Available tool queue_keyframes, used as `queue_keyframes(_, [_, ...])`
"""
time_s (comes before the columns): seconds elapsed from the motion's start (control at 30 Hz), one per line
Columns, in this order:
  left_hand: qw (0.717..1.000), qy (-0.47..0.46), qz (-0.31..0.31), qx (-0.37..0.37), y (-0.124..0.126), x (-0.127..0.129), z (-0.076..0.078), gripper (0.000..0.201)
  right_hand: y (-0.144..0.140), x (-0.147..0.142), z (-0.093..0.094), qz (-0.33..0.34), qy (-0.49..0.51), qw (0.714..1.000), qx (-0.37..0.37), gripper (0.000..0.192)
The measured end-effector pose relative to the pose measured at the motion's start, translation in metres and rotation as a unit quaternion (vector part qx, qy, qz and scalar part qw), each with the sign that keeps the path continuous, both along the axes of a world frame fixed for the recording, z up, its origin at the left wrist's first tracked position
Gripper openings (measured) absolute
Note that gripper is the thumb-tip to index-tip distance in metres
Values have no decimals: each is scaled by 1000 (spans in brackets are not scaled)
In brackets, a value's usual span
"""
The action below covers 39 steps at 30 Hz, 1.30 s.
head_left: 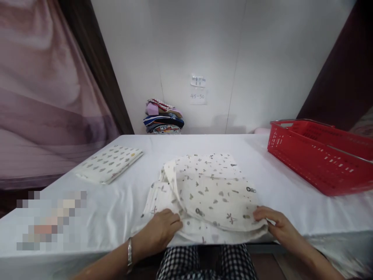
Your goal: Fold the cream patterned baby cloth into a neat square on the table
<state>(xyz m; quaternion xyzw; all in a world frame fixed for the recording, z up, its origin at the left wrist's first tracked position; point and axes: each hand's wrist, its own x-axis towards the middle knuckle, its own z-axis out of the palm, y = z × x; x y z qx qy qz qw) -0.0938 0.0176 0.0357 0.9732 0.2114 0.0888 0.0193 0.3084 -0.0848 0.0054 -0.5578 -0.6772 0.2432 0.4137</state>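
Evidently, the right hand [280, 226] pinched the patterned cloth [215, 194] at its four o'clock; the left hand [159, 230] (grip closed or loose, I couldn't tell) touched seven o'clock.

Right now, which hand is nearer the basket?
Right. The right hand grips the near right corner of the cloth, on the near side of the basket and left of it; the left hand is farther left, at the cloth's near left part.
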Motion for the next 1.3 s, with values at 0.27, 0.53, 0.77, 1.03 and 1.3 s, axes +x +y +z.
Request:
queue_keyframes(0.27, [984, -84, 116, -108, -27, -12, -22, 37, -34, -14, 5, -91, 35, 993, 61, 12])
queue_keyframes(0.53, [952, -159, 258, -34, -24, -17, -27, 36, -57, -37, 33, -94, 71, 989, 87, 9])
queue_keyframes(0.77, [878, -113, 465, 3, 16, -18, -26, 38, -47, -33, 29, -81, 41, 994, 68, 10])
queue_keyframes(1.03, [828, -131, 545, -19, 57, -21, -24, 47, 2, -30, 33, -104, 67, 992, 33, 11])
queue_keyframes(1.3, [810, -193, 548, -75, 70, -14, 9, 25, 77, -85, 22, -19, 86, 992, -88, 21])
